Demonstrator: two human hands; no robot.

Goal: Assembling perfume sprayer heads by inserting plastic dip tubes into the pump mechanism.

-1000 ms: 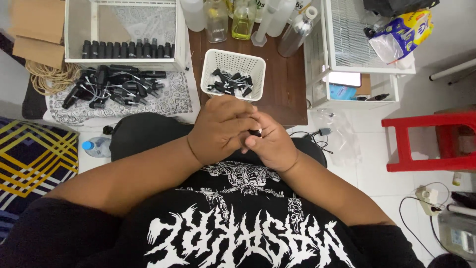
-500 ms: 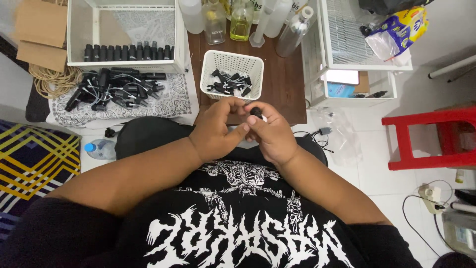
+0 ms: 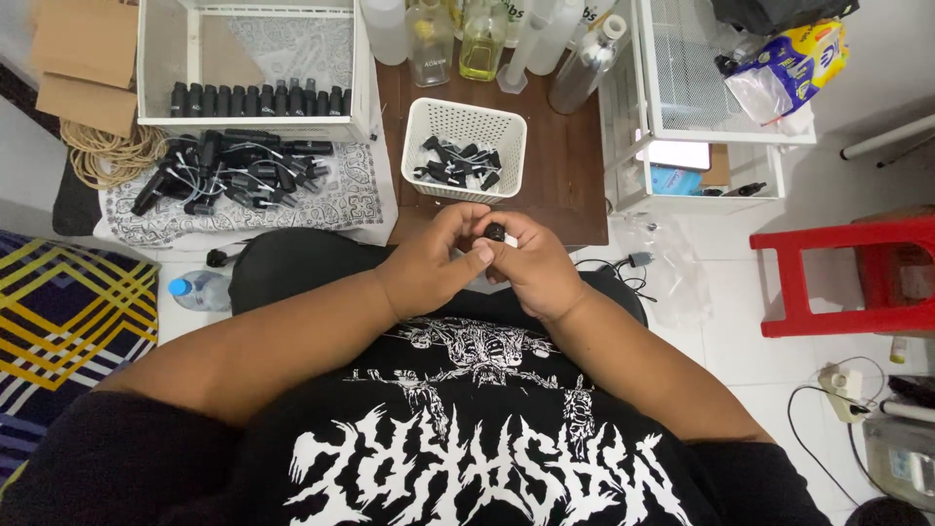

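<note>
Head cam looks straight down at both hands meeting in front of the chest, just this side of the brown table [image 3: 565, 185]. The left hand [image 3: 429, 268] and right hand [image 3: 531, 263] are pressed together, fingers of both pinched around one small black cap [image 3: 496, 232], with a bit of white showing right beside it. Could be a little bottle or a tube under there, honestly too hidden to say. So the piece in hand sits right between the fingertips, just below the white basket [image 3: 466, 148]. Progress-wise I'd guess somewhere in the middle: a row of around ten finished-looking black bottles [image 3: 255, 99] stands lined up inside the white-framed box [image 3: 243, 63], while a loose pile of black sprayer parts [image 3: 219, 170] lies on the patterned cloth [image 3: 321, 200], way too tangled to count, maybe two dozen. The basket holds roughly ten more black caps. At the far edge of the table stand about five clear bottles [image 3: 482, 39], one with yellowish liquid. One red stool [image 3: 847, 278] off to the right, one water bottle [image 3: 200, 289] on the floor.
</note>
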